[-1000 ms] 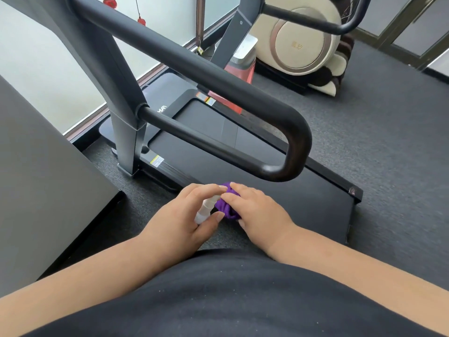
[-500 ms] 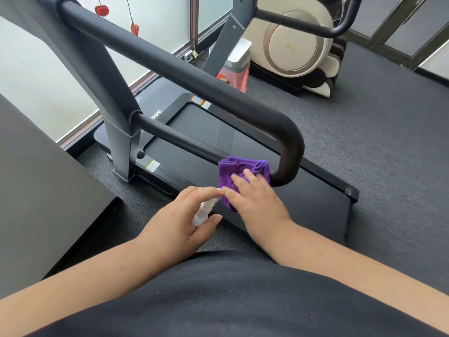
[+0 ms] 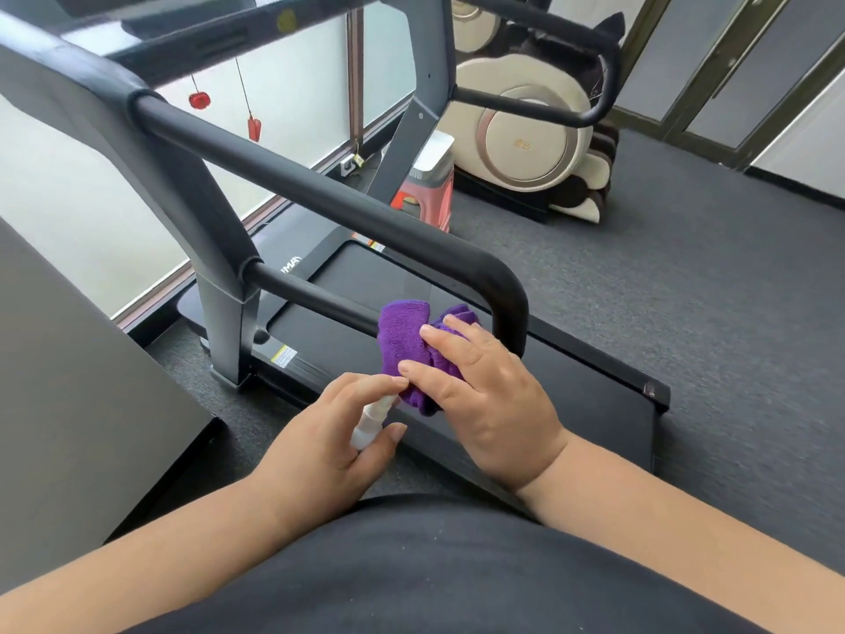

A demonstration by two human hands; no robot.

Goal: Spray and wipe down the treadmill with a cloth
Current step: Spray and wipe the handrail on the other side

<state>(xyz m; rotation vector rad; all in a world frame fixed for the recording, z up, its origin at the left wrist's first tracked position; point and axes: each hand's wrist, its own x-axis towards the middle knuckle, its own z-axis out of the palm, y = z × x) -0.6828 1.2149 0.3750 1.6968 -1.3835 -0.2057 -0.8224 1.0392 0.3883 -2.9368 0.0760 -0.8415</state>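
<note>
A black treadmill (image 3: 594,404) lies ahead of me, its looped handrail (image 3: 347,212) running from upper left down to a bend near my hands. My right hand (image 3: 484,395) grips a bunched purple cloth (image 3: 402,340), which lies against the lower bar of the handrail just left of the bend. My left hand (image 3: 329,432) holds a small white spray bottle (image 3: 370,423), its nozzle end pointing at the cloth's lower edge, index finger on top. The bottle's body is mostly hidden in my palm.
A dark panel (image 3: 68,404) stands close on my left. Beyond the treadmill are a cream massage chair (image 3: 526,144) and a red-and-white appliance (image 3: 430,189) by the frosted window. Grey carpet (image 3: 708,290) stretches to the right.
My right hand has lifted the purple cloth from low beside the bottle up against the handrail's lower bar. My left hand stays put with the bottle. My view has tilted upward.
</note>
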